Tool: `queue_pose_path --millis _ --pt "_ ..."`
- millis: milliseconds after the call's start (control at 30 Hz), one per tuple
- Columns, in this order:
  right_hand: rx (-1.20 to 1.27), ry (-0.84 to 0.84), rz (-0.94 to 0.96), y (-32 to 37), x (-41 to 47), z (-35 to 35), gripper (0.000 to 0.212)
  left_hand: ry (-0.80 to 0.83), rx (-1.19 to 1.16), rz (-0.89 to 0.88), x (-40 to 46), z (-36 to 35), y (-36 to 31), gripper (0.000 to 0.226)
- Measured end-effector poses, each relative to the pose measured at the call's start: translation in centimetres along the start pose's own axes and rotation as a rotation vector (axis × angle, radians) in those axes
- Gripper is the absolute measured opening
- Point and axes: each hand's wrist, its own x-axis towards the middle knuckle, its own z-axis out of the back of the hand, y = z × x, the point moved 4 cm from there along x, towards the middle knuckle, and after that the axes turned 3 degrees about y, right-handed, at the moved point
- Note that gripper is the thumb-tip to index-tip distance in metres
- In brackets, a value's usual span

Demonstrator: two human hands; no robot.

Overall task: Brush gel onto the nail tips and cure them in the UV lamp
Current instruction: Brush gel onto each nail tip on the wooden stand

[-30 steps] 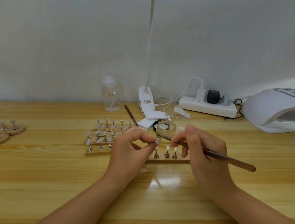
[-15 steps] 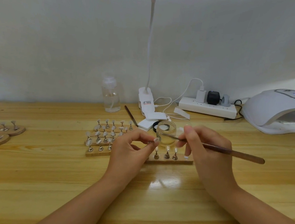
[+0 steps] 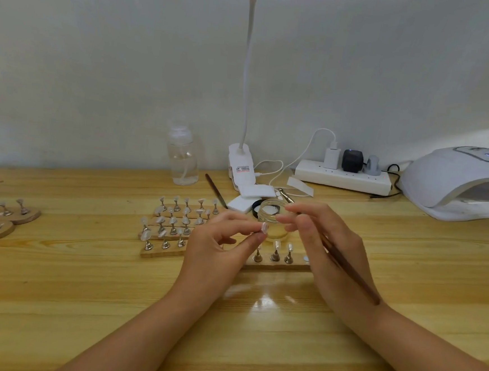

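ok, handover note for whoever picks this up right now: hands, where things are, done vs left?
Left hand: pinches one nail tip on its stand, held up beside the gel jar.
Right hand: holds the brush, fingers at the open jar; bristles hidden.
Front wooden strip: three tips standing right of the left hand, more at its left end. Further strips behind.
UV lamp: far right, nothing visible inside.
Done: cannot tell which tips are coated.
Left: brush the held tip, return it, then cure.
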Motion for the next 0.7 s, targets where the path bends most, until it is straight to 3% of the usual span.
queue_pose_path --millis 367,700 --pt "-0.104 0.061 0.106 -0.26 -0.24 -0.65 0.026 0.069 0.061 -0.028 -0.09 -0.17 -0.41 0.015" --pt "-0.110 0.044 0.128 -0.12 -0.26 -0.65 0.015 0.101 0.045 -0.067 -0.16 -0.38 -0.64 0.018"
